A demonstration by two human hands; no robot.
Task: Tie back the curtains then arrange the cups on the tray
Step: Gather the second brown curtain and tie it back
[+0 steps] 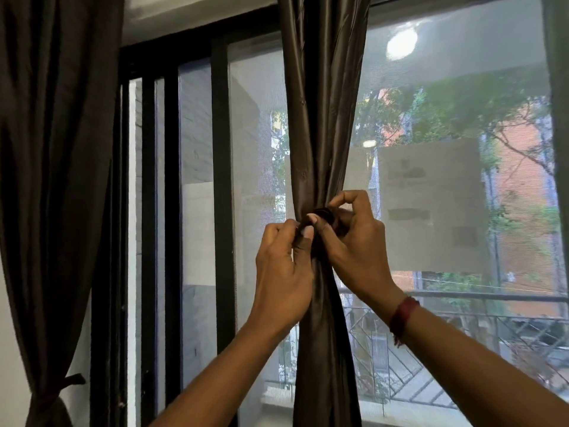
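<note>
Both the left hand and right hand pinch a tie around the gathered curtain, soft, light, seemingly slippery cloth best gripped at this waist.

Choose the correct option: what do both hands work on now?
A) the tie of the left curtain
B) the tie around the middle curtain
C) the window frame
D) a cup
B: the left hand and the right hand both pinch the dark tie at the gathered middle curtain.
</note>
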